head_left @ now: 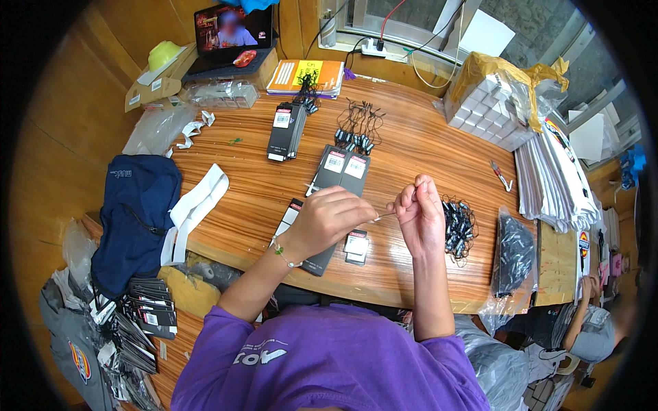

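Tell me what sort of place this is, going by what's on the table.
Probably a small packing workroom: the wooden table carries stacked dark tags with white stickers, a heap of black cords and a block of small white boxes in torn wrapping.

Barcode labels (334,162) on the paired black cards (351,185), handwritten yellow note (308,71) behind them, lettered navy bag (137,212) to their left.

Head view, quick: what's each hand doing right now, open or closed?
Left hand: closed, pinching a thin dark cord.
Right hand: curled closed, seemingly on the same cord; exact grip unclear.
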Demonstrator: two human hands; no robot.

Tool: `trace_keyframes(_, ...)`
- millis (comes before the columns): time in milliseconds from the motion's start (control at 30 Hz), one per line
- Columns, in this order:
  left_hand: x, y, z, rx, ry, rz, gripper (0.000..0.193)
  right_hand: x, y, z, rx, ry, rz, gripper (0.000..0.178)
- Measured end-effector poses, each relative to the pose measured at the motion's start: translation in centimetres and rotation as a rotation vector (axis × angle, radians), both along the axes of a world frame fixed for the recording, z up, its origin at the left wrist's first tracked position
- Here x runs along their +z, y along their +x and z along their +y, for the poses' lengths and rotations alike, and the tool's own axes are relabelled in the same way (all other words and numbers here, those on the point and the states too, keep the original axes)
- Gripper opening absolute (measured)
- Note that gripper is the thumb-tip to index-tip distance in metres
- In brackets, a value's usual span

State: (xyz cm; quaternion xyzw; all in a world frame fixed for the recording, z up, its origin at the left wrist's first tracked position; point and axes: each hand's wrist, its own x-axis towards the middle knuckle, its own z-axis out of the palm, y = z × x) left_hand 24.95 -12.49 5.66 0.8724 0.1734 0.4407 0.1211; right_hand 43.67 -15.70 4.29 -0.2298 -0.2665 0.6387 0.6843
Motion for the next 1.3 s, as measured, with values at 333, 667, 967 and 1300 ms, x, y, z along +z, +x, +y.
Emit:
trace_keyframes(333,0.3,0.4,-1.0,-0.130,-0.531,-0.242,0.018,-0.7,-1.8,0.9,0.189,0.027,0.220,0.013)
trace_keyframes(667,1.0,-0.6,0.2,0.033,-0.036,0.013,0.016,0.3,-0.5,0.2,0.403,0.134,0.308,0.012)
trace_keyframes(967,-0.1,0.4,-1.1,-0.008,-0.392,-0.037,0.032,1.3,-1.3,0.0,0.384,0.018,0.631,0.011)
trace_keyframes(1300,-1.6,0.7,-1.5,-0.199,-1.052,-0.461,0.010,3.5,-0.2,-1.2,0.008,0.170,0.147,0.011)
